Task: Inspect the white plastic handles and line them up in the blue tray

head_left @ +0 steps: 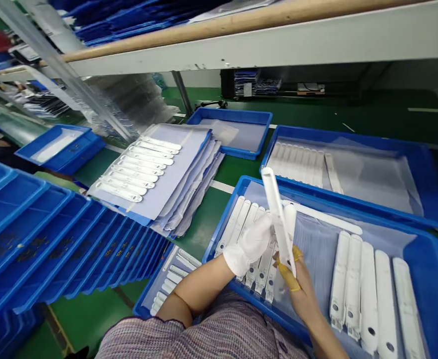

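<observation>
- L hand [247, 244], white-gloved, fingers together, pressed against side of long white plastic strip [275, 209]; can't tell if it's actually gripping.
- R hand [296, 291], yellow finger cots [288, 276] on fingertips, clenched on lower end of strip, firm pinch.
- Strip stands tilted between both hands, top end leaning away from person, over blue tray [224, 219].
- Under both hands: same tray, lined w/ plastic sheet [316, 259]; row of white parts [237, 224] just beneath and past L hand.
- Right of R hand: five larger white strips w/ holes [368, 294], side by side in tray.
- Beyond both hands: second blue tray [338, 142] holding more white strips [297, 164].
- Left of L hand: stack of plastic sheets [181, 174] topped w/ white strips [136, 167]; past that, row of tilted blue trays [54, 234].
- Below L forearm [192, 294]: small blue tray [142, 311] of short white pieces [170, 281].
- All on green workbench [196, 234], wood-edged shelf [241, 45] overhead; person's patterned top [211, 331] at bottom of view.
</observation>
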The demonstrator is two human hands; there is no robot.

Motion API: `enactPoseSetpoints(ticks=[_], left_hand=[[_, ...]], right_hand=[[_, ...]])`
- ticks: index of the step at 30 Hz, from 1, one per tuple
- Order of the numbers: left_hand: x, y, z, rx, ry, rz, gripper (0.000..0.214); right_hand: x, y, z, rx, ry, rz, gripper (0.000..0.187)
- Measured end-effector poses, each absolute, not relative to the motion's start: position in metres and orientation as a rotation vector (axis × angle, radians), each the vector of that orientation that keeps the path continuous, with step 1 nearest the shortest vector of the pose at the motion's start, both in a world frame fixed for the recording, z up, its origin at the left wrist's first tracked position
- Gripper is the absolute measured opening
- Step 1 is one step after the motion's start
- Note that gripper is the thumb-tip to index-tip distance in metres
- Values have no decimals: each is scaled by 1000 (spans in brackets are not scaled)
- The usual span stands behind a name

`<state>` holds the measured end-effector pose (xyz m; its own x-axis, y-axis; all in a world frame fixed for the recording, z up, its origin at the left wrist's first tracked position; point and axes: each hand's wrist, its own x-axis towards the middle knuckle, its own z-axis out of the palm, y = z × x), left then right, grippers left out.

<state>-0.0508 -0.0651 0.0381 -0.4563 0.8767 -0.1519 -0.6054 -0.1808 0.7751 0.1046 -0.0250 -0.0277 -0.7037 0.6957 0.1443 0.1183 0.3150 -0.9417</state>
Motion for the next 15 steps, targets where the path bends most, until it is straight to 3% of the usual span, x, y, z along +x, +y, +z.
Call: enactPoseSetpoints(ticks=[7,11,15], left_hand=[[-66,-98,21,648,1257,1501,41],[-81,-123,29,562,1440,1663,35],[-135,-165,83,532,1611,1749,26]], right_hand=[[99,-27,-26,-874,-1390,2183,43],[88,-23,-14,-865,-1411,2357,38],[85,-9,-12,-758,-1505,2352,38]])
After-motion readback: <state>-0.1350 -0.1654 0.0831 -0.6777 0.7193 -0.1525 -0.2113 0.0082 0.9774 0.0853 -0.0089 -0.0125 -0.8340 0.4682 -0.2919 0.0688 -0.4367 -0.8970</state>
